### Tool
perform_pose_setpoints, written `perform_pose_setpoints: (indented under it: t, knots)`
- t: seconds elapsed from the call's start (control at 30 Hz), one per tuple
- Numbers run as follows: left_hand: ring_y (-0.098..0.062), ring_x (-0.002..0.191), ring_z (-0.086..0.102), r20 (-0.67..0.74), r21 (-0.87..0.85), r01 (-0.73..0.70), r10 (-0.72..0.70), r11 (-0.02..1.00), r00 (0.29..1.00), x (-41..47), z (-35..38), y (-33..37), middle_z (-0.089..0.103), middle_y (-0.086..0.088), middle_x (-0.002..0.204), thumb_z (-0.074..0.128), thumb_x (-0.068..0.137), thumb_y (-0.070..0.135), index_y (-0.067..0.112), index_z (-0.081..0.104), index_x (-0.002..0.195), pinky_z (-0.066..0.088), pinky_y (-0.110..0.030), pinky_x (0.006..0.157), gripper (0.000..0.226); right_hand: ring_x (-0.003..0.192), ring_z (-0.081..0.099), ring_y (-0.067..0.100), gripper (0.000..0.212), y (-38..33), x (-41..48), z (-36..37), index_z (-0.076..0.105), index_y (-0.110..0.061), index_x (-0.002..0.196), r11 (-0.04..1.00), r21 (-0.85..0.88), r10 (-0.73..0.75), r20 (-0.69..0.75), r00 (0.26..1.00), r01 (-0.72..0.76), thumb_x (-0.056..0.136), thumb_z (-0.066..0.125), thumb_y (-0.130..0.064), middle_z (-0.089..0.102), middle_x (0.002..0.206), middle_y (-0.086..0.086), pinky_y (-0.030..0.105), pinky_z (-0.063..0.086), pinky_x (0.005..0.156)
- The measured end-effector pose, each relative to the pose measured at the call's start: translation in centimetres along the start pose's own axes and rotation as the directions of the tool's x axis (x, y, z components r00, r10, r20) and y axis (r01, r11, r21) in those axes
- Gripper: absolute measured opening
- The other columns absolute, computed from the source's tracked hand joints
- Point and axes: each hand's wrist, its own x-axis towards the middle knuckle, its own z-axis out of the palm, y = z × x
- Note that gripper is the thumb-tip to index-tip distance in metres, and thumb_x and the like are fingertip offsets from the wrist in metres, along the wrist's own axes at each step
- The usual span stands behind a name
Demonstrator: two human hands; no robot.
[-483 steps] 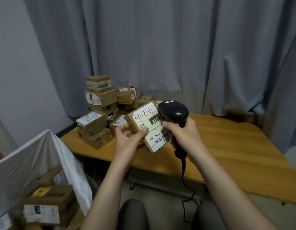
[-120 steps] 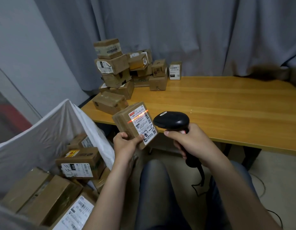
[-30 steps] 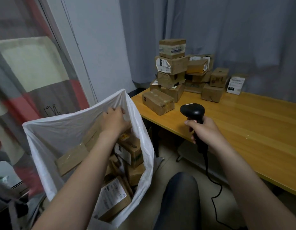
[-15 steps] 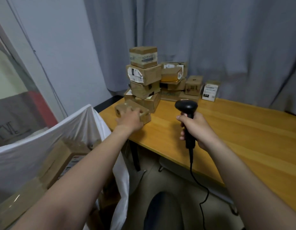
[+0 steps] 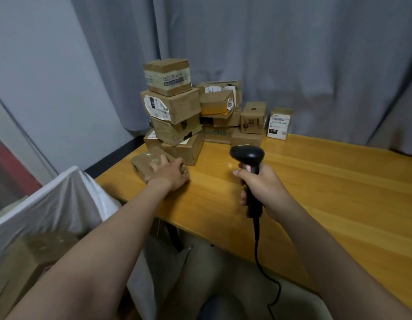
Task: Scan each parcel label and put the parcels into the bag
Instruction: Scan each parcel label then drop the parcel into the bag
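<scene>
A pile of parcels (image 5: pixel 175 112) sits at the table's (image 5: pixel 339 192) far left corner, a single parcel (image 5: pixel 142 164) before it, the scanner (image 5: pixel 248 157) further right; the bag (image 5: pixel 62 199) stands left of the table.

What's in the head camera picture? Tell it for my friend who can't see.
A person's left hand grips a low brown parcel on a wooden table, while the right hand holds a black scanner. More parcels are stacked behind, and a white bag is at the left.

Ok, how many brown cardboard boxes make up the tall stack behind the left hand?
4, one atop another: the taped top box, the torn-label box under it, the tilted third box, and the bottom box on the wooden table. Others may hide behind.
</scene>
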Motion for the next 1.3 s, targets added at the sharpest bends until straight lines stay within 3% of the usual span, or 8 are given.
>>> perform_pose_setpoints:
  t: [0.3,0.47,0.57,0.67,0.77,0.87,1.13,1.3]
  knots:
    - [-0.039,0.126,0.029,-0.081,-0.017,-0.065,0.063,0.998,0.995,-6.6,1.8,0.8,0.029,-0.002,0.131,0.068,0.09,0.048,0.05,0.049,0.106,0.044,-0.069,0.091,0.025,0.06,0.061,0.018,0.015,0.3,-2.2,-0.6,0.059,-0.019,0.112,1.0,-0.021,0.008,-0.022,1.0,-0.009,0.1,0.068,-0.02,0.06,0.092,0.009,0.035,0.06,0.058]
    - [-0.041,0.133,0.029,-0.121,-0.238,-0.156,0.13,0.959,0.984,-11.1,1.5,2.0,0.03,0.0,0.14,0.074,0.088,0.043,0.049,0.052,0.104,0.043,-0.06,0.102,0.028,0.06,0.062,0.019,0.021,-0.2,-5.4,-1.4,0.059,-0.015,0.118,0.999,-0.042,-0.005,-0.042,0.999,0.004,0.1,0.068,-0.019,0.062,0.093,0.009,0.039,0.061,0.063]
    - [-0.04,0.132,0.039,-0.164,-0.464,-0.247,0.192,0.851,0.968,-14.2,0.2,3.2,0.036,-0.004,0.138,0.079,0.085,0.041,0.047,0.054,0.113,0.047,-0.049,0.105,0.038,0.062,0.063,0.02,0.023,-0.4,-7.7,-2.4,0.059,-0.016,0.12,1.0,-0.026,-0.018,-0.074,0.997,0.016,0.099,0.068,-0.019,0.068,0.102,0.01,0.043,0.062,0.068]
    - [-0.027,0.114,0.057,-0.225,-0.668,-0.351,0.271,0.656,0.936,-17.3,-1.3,4.6,0.046,-0.003,0.13,0.082,0.083,0.039,0.045,0.055,0.113,0.057,-0.03,0.075,0.041,0.063,0.067,0.022,0.025,-0.7,-9.9,-3.4,0.058,-0.014,0.123,0.999,0.019,-0.028,-0.103,0.994,0.03,0.099,0.067,-0.018,0.073,0.108,0.01,0.041,0.061,0.064]
    - [-0.022,0.117,0.058,-0.353,-0.749,-0.459,0.299,0.477,0.887,-20.1,-2.1,6.2,0.053,-0.001,0.134,0.08,0.084,0.044,0.051,0.053,0.11,0.057,-0.044,0.091,0.038,0.07,0.074,0.025,0.022,-1.2,-11.8,-4.3,0.058,-0.015,0.119,0.996,0.077,-0.042,-0.131,0.991,0.053,0.1,0.067,-0.015,0.072,0.115,0.01,0.035,0.06,0.056]
    - [-0.015,0.116,0.058,-0.443,-0.766,-0.527,0.292,0.367,0.848,-22.8,-2.4,8.0,0.056,0.003,0.13,0.078,0.089,0.041,0.048,0.051,0.112,0.055,-0.039,0.092,0.037,0.086,0.079,0.029,0.027,-1.7,-13.4,-5.0,0.058,-0.018,0.123,0.984,0.142,-0.08,-0.169,0.982,0.104,0.099,0.07,-0.017,0.071,0.12,0.008,0.033,0.059,0.053]
    - [-0.019,0.106,0.067,-0.281,-0.921,-0.342,0.288,0.188,0.915,-27.5,-3.1,11.2,0.067,-0.004,0.122,0.068,0.094,0.051,0.02,0.056,0.123,0.061,-0.043,0.083,0.044,0.091,0.071,0.015,0.02,-3.5,-16.6,-6.5,0.07,-0.02,0.112,0.962,0.033,-0.252,-0.275,0.928,0.271,0.094,0.064,-0.016,0.077,0.106,0.001,0.04,0.06,0.077]
    - [-0.022,0.102,0.073,-0.176,-0.916,-0.262,0.283,0.302,0.943,-27.6,-4.2,10.3,0.08,-0.003,0.099,0.071,0.078,0.073,0.01,0.068,0.106,0.056,-0.051,0.096,0.069,0.11,0.068,0.015,0.03,-3.6,-18.1,-6.7,0.067,-0.029,0.125,0.954,-0.082,-0.3,-0.263,0.917,0.289,0.095,0.067,-0.024,0.076,0.112,-0.008,0.047,0.057,0.098]
